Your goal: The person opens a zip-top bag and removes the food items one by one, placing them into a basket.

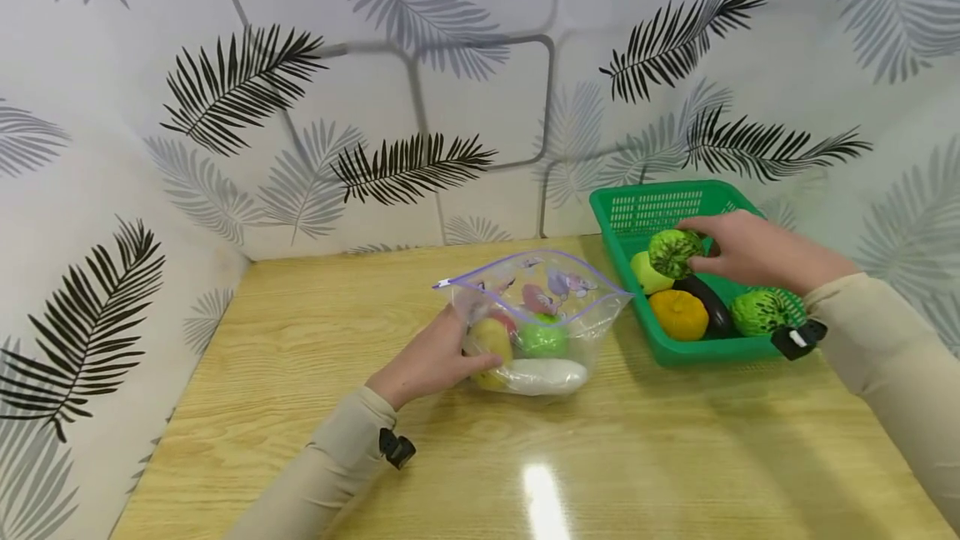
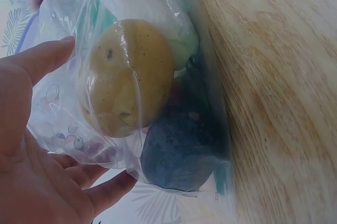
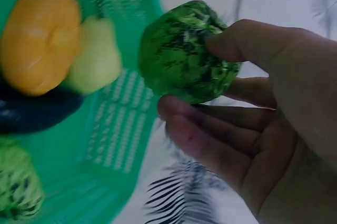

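My left hand (image 1: 431, 361) grips the left side of a clear zip bag (image 1: 600, 332), thumb in front and fingers behind. The bag stands on the table with its purple-edged mouth spread apart. Inside it are a potato (image 2: 131, 77), a dark round fruit (image 2: 181, 150), a long white vegetable (image 1: 543, 376), a green fruit (image 1: 543, 338) and something red, partly hidden. Over the basket, my right hand (image 1: 738, 248) holds a knobbly green custard apple (image 3: 181, 53) between thumb and fingers, raised off the other produce.
A green plastic basket (image 1: 663, 352) stands right of the bag, against the patterned wall. It contains an orange pumpkin (image 1: 678, 315), a dark eggplant (image 1: 708, 307), a pale green pear (image 1: 648, 273) and another custard apple (image 1: 761, 312). The wooden table (image 1: 315, 307) extends to the left.
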Demonstrator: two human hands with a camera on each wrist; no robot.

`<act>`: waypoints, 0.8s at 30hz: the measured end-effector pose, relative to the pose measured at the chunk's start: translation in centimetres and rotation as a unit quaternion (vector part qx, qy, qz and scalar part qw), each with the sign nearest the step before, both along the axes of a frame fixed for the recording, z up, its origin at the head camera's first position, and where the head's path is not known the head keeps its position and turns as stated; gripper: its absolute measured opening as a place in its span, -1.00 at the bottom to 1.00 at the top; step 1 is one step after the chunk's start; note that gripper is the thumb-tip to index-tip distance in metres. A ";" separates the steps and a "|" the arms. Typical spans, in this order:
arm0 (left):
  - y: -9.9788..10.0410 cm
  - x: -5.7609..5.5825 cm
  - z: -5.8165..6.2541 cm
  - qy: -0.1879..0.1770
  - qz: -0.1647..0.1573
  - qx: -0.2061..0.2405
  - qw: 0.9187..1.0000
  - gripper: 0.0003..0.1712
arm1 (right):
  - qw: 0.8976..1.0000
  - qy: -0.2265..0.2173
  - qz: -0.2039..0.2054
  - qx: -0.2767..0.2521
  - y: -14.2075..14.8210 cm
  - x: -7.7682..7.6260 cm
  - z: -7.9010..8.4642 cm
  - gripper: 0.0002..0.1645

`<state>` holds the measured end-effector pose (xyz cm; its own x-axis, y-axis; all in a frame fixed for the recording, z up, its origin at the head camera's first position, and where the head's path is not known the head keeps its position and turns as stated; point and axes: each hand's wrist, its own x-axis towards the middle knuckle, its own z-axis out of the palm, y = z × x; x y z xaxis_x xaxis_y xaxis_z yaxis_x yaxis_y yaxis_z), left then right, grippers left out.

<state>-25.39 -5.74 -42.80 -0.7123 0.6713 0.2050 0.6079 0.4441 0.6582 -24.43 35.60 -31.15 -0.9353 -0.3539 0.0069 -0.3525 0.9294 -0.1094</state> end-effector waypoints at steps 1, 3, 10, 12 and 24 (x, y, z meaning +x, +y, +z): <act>0.0 0.0 0.0 0.003 0.000 0.000 1.000 0.09 | 1.000 -0.015 -0.010 0.011 0.9 -0.2 -0.6 -0.35; 0.1 0.0 0.1 0.008 0.001 0.000 1.000 0.09 | 0.999 -0.038 -0.022 0.026 2.4 -0.6 -1.9 -0.34; 0.0 0.2 0.3 -0.004 -0.010 0.009 1.000 0.08 | 0.998 -0.058 -0.024 0.006 4.9 -0.9 -4.0 -0.34; 0.0 0.1 0.3 0.001 -0.010 0.008 1.000 0.08 | 0.999 -0.040 -0.018 -0.005 4.9 -0.8 -4.0 -0.36; 0.2 -0.1 -0.1 0.022 -0.008 0.004 1.000 -0.02 | 0.996 0.075 0.043 -0.034 -2.1 1.2 -2.4 -0.68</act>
